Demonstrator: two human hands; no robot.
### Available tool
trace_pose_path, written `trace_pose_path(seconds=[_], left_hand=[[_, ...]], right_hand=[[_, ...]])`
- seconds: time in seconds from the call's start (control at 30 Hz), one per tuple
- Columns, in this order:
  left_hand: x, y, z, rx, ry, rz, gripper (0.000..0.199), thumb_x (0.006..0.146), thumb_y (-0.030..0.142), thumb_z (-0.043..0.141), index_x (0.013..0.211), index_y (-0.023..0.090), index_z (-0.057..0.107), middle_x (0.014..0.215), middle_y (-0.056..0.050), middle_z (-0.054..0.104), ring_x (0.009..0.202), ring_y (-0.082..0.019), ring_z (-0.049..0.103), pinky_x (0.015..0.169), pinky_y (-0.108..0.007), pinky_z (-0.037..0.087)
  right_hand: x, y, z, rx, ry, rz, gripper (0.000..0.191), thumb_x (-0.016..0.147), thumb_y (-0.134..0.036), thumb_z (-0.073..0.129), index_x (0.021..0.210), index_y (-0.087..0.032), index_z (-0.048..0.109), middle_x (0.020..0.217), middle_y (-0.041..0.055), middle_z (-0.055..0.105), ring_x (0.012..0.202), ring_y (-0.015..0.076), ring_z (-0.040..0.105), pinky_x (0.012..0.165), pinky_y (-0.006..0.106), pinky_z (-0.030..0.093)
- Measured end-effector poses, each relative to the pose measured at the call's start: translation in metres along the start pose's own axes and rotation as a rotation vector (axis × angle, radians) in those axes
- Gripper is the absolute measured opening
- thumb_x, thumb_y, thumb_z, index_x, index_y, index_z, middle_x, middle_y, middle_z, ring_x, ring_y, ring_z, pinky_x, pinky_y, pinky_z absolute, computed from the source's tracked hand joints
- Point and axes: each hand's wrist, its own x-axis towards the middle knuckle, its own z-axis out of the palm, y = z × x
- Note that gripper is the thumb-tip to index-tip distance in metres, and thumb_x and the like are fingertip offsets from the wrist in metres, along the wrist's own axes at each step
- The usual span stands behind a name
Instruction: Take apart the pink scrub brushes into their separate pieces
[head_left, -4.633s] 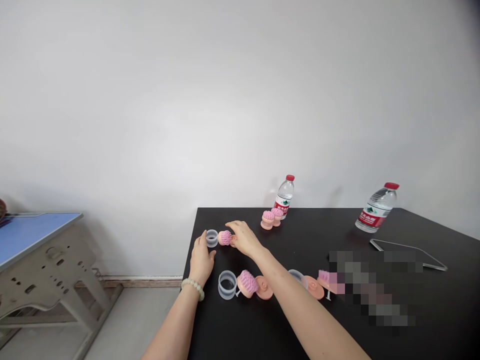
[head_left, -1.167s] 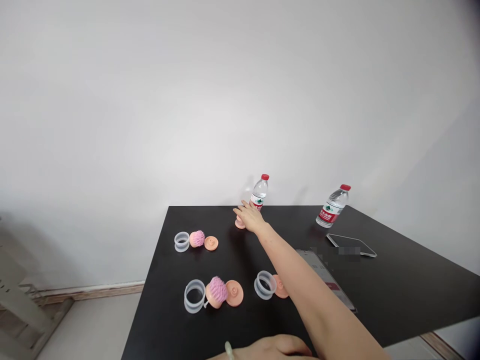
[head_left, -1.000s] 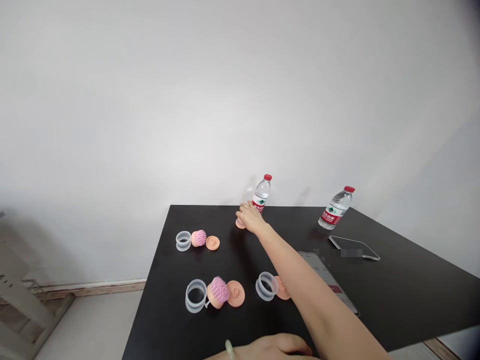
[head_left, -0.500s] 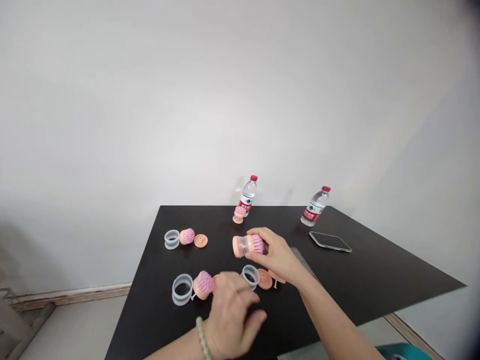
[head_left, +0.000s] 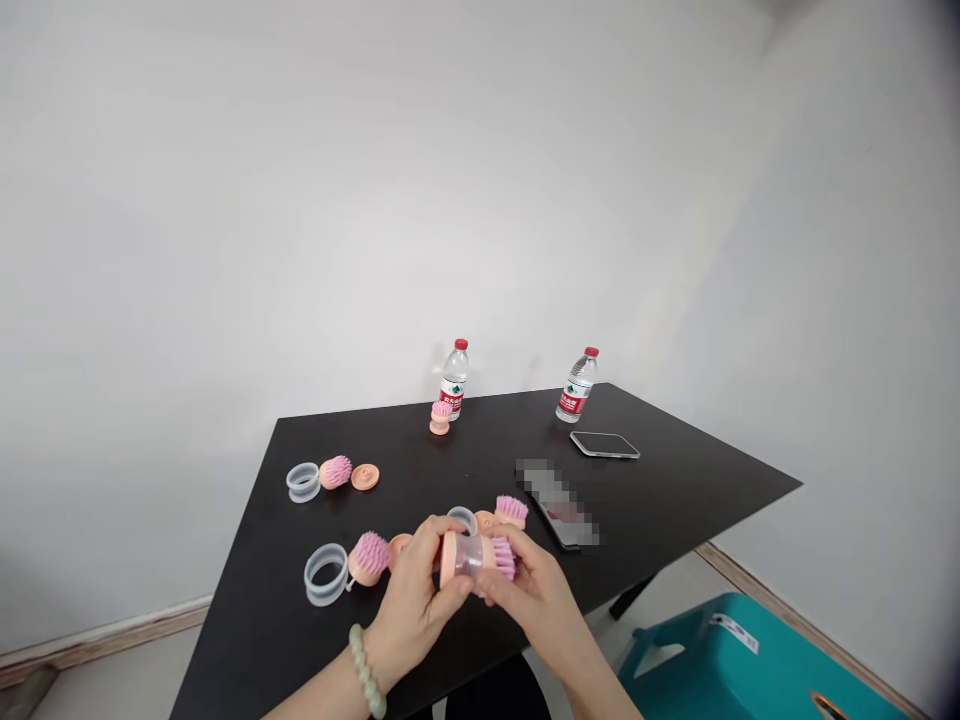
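Two hands share one brush (head_left: 469, 556) at the lower centre of the frame. It lies sideways, peach base to the left, clear collar in the middle, pink bristles to the right. The left hand (head_left: 411, 605) has its fingers clamped around the base and collar; the right hand (head_left: 534, 600) has its fingers clamped around the bristle end. A beaded bracelet (head_left: 366, 670) circles the left wrist.

On the black surface (head_left: 255, 570), left of centre, a clear ring (head_left: 304, 495), a bristled head (head_left: 335, 472) and a peach disc (head_left: 365, 477) form a row. Nearer, at lower left, is a similar row, its disc partly hidden by the left hand; a third sits just beyond the hands, partly covered.

Toward the back, a whole brush (head_left: 440, 418) stands upright before a water bottle (head_left: 454, 385); whether they touch, I cannot tell. Another bottle (head_left: 577, 388) and a phone (head_left: 604, 445) are right of centre. A teal crate (head_left: 720, 650) fills the lower right.
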Motion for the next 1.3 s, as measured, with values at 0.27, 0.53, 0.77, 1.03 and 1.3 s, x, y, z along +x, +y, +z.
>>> trace_pose_path(seconds=[0.27,0.53,0.77,1.03,1.3], left_hand=[[0.001,0.010,0.001,-0.271,-0.045,-0.235,0.041,0.097,0.060,0.040,0.101,0.022,0.055,0.072,0.003,0.053,0.061,-0.016,0.052,0.064,-0.031,0.044],[-0.002,0.011,0.000,-0.197,0.052,-0.186,0.040,0.095,0.059,0.045,0.102,0.021,0.058,0.081,-0.002,0.059,0.061,-0.016,0.051,0.058,-0.029,0.047],[-0.001,0.012,-0.001,-0.114,0.079,-0.153,0.040,0.097,0.055,0.041,0.095,0.021,0.060,0.079,-0.003,0.062,0.063,-0.018,0.055,0.057,-0.029,0.047],[0.000,0.007,-0.001,0.008,0.074,-0.020,0.036,0.096,0.052,0.041,0.095,0.022,0.061,0.087,-0.004,0.065,0.076,-0.022,0.060,0.071,-0.035,0.050],[-0.002,0.002,0.000,0.016,0.077,-0.039,0.035,0.097,0.052,0.041,0.096,0.022,0.059,0.087,-0.003,0.064,0.078,-0.022,0.061,0.072,-0.036,0.049]], right_hand=[[-0.014,-0.002,0.009,-0.324,0.108,-0.196,0.046,0.067,-0.015,0.079,0.108,-0.032,0.066,0.124,0.0030,0.062,0.129,0.0294,0.051,0.113,0.045,0.040],[-0.013,0.007,0.008,0.000,0.102,-0.045,0.059,0.074,-0.036,0.078,0.129,-0.028,0.056,0.137,0.0098,0.055,0.123,0.0301,0.060,0.099,0.042,0.055],[-0.027,0.010,0.018,0.038,0.134,-0.090,0.077,0.069,-0.026,0.085,0.136,-0.034,0.050,0.152,0.0076,0.045,0.140,0.0295,0.046,0.111,0.042,0.045],[-0.028,0.009,0.022,0.028,0.184,-0.041,0.045,0.077,-0.032,0.076,0.119,-0.026,0.059,0.115,0.0070,0.066,0.102,0.0242,0.068,0.090,0.036,0.057],[-0.019,0.008,0.023,-0.047,0.188,-0.068,0.046,0.072,-0.036,0.078,0.114,-0.024,0.061,0.107,0.0050,0.064,0.092,0.0216,0.064,0.078,0.031,0.056]])
